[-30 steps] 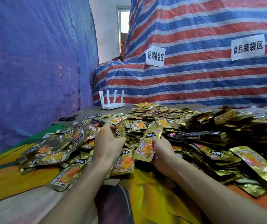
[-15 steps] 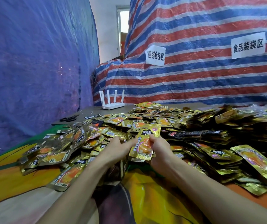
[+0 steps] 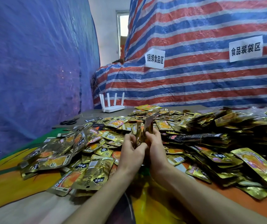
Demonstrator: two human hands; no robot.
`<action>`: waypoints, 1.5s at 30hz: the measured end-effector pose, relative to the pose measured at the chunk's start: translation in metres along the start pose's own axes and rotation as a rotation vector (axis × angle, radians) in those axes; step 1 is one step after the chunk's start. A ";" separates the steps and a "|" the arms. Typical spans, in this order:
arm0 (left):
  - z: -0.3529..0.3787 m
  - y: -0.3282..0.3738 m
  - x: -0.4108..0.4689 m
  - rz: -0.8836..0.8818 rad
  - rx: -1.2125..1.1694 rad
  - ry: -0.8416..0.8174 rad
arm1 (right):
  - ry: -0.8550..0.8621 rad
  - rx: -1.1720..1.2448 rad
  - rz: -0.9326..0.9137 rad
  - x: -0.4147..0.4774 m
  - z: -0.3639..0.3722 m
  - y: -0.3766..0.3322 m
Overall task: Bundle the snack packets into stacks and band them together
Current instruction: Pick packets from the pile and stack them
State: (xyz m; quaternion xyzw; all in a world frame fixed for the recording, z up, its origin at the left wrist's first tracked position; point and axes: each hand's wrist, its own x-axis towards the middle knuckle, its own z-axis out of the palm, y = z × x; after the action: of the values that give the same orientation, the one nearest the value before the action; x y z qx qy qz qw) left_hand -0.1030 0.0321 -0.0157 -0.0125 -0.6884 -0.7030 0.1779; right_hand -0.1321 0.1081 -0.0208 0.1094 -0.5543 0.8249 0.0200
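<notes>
A wide heap of gold snack packets [image 3: 100,141] with orange pictures covers the table in front of me. Both hands meet over the heap's near middle. My left hand [image 3: 132,151] and my right hand [image 3: 156,145] grip a few packets [image 3: 144,130] stood upright on edge between them, tops pointing up. Tied bundles of packets [image 3: 199,138] lie piled on the right side.
A white router [image 3: 112,105] with several antennas stands at the back of the table. Black scissors [image 3: 69,122] lie at the back left. A blue tarp hangs on the left, a striped tarp with two paper signs [image 3: 154,59] behind. An orange-yellow cloth [image 3: 8,186] covers the near table.
My left hand moved right from the heap to join my right hand. The packet my right hand held flat-on is now turned edge-on, with more packets, held between both hands.
</notes>
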 end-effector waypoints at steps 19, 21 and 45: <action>-0.008 -0.006 -0.007 0.330 -0.150 -0.110 | -0.019 0.235 0.173 -0.015 0.003 -0.017; -0.009 -0.007 -0.009 0.403 -0.143 -0.133 | -0.005 0.219 0.165 -0.014 0.001 -0.019; 0.039 0.003 -0.026 0.533 0.339 -0.103 | 0.139 -0.942 -0.077 -0.056 -0.076 -0.090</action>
State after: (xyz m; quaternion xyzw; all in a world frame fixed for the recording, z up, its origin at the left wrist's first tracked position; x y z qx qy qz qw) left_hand -0.0867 0.0763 -0.0181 -0.1983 -0.7764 -0.5054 0.3201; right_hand -0.0752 0.2174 0.0226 0.0535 -0.8609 0.4877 0.1349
